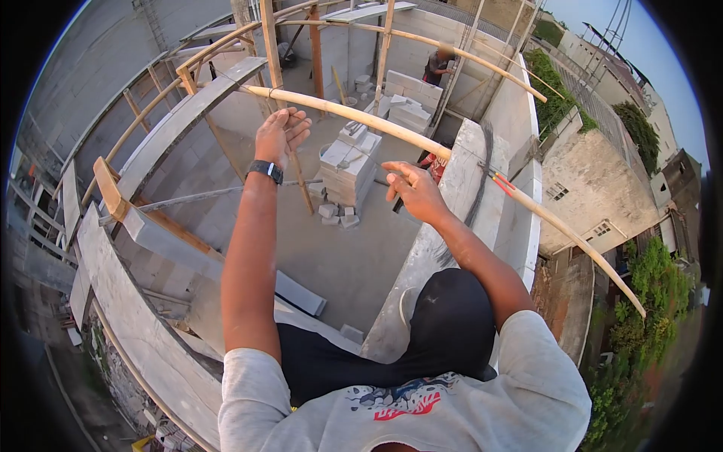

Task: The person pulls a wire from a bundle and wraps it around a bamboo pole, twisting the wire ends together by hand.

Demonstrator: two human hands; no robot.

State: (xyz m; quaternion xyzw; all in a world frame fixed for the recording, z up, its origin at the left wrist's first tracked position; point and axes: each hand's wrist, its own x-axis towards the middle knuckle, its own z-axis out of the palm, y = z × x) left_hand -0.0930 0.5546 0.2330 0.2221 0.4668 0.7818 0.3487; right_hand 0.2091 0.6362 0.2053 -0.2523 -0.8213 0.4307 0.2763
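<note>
My left hand (282,137) is raised with its fingers apart, just below a long bamboo pole (350,113), and I see nothing in it. A dark watch is strapped to that wrist. My right hand (419,191) hovers left of the concrete beam top (461,177), its fingers loosely bent and apart, with nothing visible in them. A bundle of thin dark tie wire (486,154) lies along the beam. Beside it, a tool with red-orange handles (501,183) rests by another bamboo pole (572,235) that sticks out past the wall.
Far below is a concrete floor (343,260) with a stack of light blocks (350,167). A person (437,66) stands by more blocks at the back. Planks (177,124) and wooden posts (273,45) frame the left. Beyond the right wall the ground drops to trees.
</note>
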